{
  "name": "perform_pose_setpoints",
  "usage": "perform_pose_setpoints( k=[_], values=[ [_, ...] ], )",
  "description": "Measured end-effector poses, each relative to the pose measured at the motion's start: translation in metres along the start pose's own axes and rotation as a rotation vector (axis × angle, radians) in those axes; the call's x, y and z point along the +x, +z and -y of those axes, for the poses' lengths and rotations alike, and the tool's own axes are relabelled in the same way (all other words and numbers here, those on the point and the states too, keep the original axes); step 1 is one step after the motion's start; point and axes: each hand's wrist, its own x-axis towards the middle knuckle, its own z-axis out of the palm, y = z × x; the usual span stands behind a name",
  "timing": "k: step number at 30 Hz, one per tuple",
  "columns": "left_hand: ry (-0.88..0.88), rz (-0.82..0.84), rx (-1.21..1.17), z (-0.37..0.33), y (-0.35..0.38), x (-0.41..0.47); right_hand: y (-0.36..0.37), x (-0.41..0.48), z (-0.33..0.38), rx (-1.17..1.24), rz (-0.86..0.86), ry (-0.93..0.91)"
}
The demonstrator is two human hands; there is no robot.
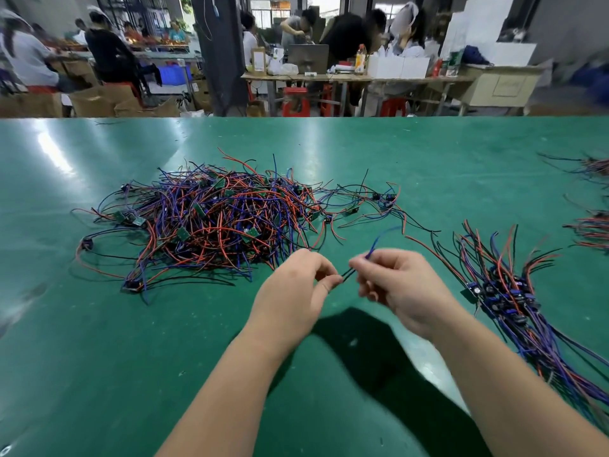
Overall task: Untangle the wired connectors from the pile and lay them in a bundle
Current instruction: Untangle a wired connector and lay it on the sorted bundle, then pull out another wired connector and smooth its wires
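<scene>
Green worktop [115, 357] stretches wide across the lower left. At centre, the left hand [296, 288] and right hand [403, 285] each pinch one thin wire [348, 274] stretched between them. The tangled pile [214, 222] lies upper left, the bundle [504, 291] at right.

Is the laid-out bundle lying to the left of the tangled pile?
No, the bundle lies to the right of the pile.

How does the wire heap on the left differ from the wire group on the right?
The tangled heap of red, blue and black wires runs in every direction; the laid-out bundle of wires lies roughly parallel. The heap's small boards are scattered; the bundle's sit clustered together. Both rest on the green table.
</scene>
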Motion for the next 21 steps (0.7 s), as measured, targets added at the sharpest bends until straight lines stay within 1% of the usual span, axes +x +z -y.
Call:
perform_pose_setpoints(
  k=[2,5,6,8,10,12,14,17,19,21],
  values=[
    [-0.045,-0.103,0.021,0.006,-0.005,0.002,-0.009,0.022,0.025,-0.098,-0.095,-0.060],
    [-0.204,-0.193,0.074,0.011,-0.009,0.002,-0.024,0.064,0.069,-0.348,-0.244,-0.133],
    [-0.275,-0.207,0.111,0.012,-0.010,0.002,-0.027,0.076,0.080,-0.394,-0.254,-0.114],
    [-0.392,-0.235,0.206,0.016,-0.012,0.001,-0.034,0.089,0.090,-0.486,-0.223,-0.010],
    [-0.435,-0.292,0.298,0.022,-0.016,0.002,-0.037,0.089,0.090,-0.652,-0.201,0.091],
    [-0.467,-0.369,0.384,0.028,-0.021,0.002,-0.039,0.082,0.078,-0.736,-0.203,0.118],
    [-0.549,-0.386,0.434,0.032,-0.025,0.002,-0.038,0.066,0.061,-0.736,-0.180,0.131],
    [-0.661,-0.278,0.446,0.039,-0.028,0.000,-0.033,0.035,0.031,-0.654,-0.117,0.137],
    [-0.693,-0.216,0.457,0.044,-0.029,0.000,-0.028,0.018,0.013,-0.569,-0.073,0.141],
    [-0.711,-0.202,0.479,0.050,-0.031,0.001,-0.024,0.005,-0.003,-0.478,-0.035,0.160]
  ],
)
